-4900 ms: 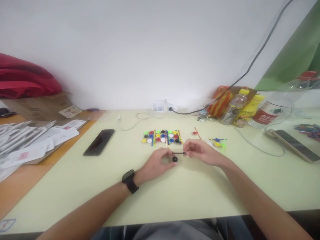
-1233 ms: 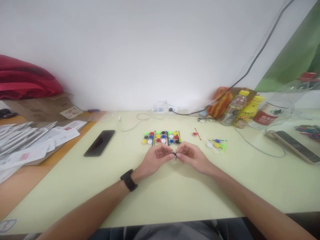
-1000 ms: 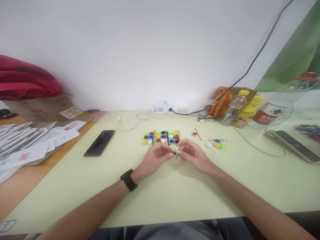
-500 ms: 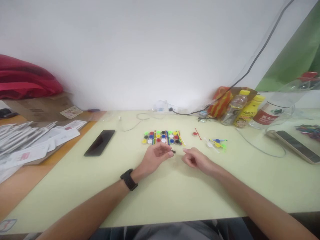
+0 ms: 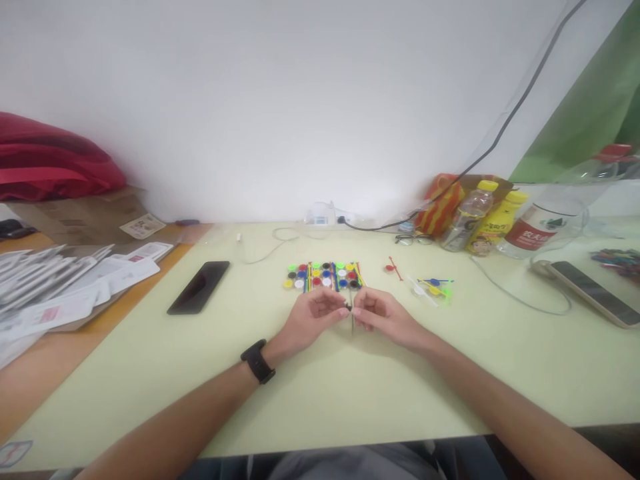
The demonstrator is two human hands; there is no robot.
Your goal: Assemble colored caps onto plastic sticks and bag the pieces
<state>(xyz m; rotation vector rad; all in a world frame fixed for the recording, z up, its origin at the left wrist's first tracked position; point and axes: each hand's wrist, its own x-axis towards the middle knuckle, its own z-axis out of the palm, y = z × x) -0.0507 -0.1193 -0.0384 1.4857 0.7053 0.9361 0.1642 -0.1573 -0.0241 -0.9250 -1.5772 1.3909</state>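
Observation:
In front of the coloured pieces, my left hand (image 5: 316,316) pinches a small black piece (image 5: 349,307) between thumb and fingertips. My right hand (image 5: 384,316) meets it from the other side, thumb and fingers closed at the same piece. A thin dark stick (image 5: 352,325) stands out below the fingertips; its exact join to the piece is too small to make out. Just beyond the hands lie rows of round coloured discs (image 5: 317,281), with coloured sticks (image 5: 335,277) between the groups. To the right are a red disc with a stick (image 5: 390,269) and several loose coloured discs and sticks (image 5: 434,288).
A black phone (image 5: 199,287) lies on the left of the table, another phone (image 5: 595,292) on the right. Bottles (image 5: 493,227), a large bottle (image 5: 539,230) and glasses (image 5: 414,239) stand or lie at the back right. White packets (image 5: 65,280) are piled at the left.
My right hand has moved left and turned, so its fingertips now meet the left hand's at the black piece. The left hand has barely moved.

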